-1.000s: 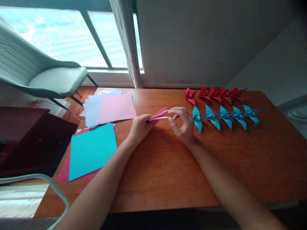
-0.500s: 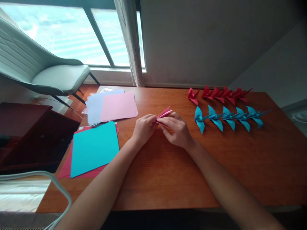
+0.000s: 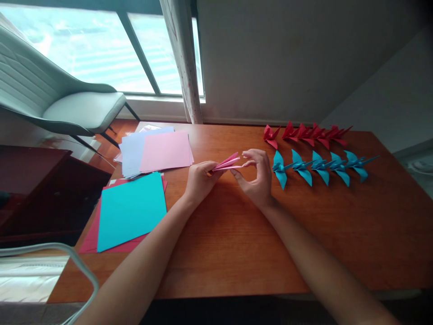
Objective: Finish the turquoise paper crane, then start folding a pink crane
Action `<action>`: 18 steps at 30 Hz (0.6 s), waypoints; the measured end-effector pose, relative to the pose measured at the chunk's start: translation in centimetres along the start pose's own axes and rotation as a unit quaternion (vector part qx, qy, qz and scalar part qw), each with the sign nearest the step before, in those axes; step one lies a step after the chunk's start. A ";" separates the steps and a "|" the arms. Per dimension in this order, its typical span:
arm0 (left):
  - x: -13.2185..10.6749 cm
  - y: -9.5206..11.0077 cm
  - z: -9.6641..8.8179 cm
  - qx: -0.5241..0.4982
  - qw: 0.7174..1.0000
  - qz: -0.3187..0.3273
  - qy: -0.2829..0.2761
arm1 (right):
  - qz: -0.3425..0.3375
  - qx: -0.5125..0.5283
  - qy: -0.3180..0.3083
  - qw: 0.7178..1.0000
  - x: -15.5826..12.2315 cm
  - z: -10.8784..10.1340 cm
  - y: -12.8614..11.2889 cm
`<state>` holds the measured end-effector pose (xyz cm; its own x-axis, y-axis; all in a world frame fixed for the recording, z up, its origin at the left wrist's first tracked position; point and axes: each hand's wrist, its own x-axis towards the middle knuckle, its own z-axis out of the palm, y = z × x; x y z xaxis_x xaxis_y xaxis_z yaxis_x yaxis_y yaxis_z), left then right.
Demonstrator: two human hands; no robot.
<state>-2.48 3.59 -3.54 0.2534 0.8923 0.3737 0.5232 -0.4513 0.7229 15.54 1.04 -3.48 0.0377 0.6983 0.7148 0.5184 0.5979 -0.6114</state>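
My left hand pinches a folded pink origami paper above the wooden table. The paper is narrow, with several layers fanned apart toward the right. My right hand is at its pointed end, thumb and fingers apart around the tips. Its thumb is by the lower flap and seems to touch it; whether a finger also touches cannot be made out. To the right, blue origami cranes stand in a row, with red origami cranes in another row behind them.
Pink sheets and pale lilac sheets are stacked at the table's back left. Nearer lies a blue sheet over red sheets. A chair stands by the window, and a white curved tube is at lower left.
My right hand has loosened its fingers from the pink paper and spread them, drawing slightly right. The paper's layers now show more, while my left hand keeps hold. The view shifted slightly.
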 end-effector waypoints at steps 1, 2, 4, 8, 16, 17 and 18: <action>0.0 0.0 0.0 -0.004 1.000 -0.002 0.001 | 0.009 0.017 0.003 1.000 0.0 0.0 0.1; 0.0 0.0 0.0 -0.008 1.000 -0.004 0.002 | 0.013 0.033 0.000 0.999 -0.1 0.1 0.2; 0.0 0.1 -0.1 -0.014 1.000 -0.008 0.003 | 0.016 0.053 -0.014 0.998 -0.2 0.1 0.3; 0.0 0.0 -0.2 -0.021 1.000 -0.018 0.010 | 0.033 0.063 -0.045 0.996 -0.2 0.0 0.0; -0.1 0.1 -0.2 -0.026 0.999 -0.023 0.008 | 0.053 0.107 -0.075 0.990 -0.1 -0.4 -0.3; -0.1 0.0 -0.2 -0.026 0.999 -0.023 0.007 | 0.051 0.104 -0.076 0.990 -0.1 -0.4 -0.3; -0.1 0.0 -0.2 -0.026 0.999 -0.023 0.007 | 0.046 0.099 -0.079 0.991 -0.1 -0.5 -0.3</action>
<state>-2.68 3.51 -3.40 0.2181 0.9121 0.3470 0.4906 -0.4099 0.7689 15.80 0.61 -3.25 -0.0646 0.7969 0.6007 0.3408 0.5834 -0.7373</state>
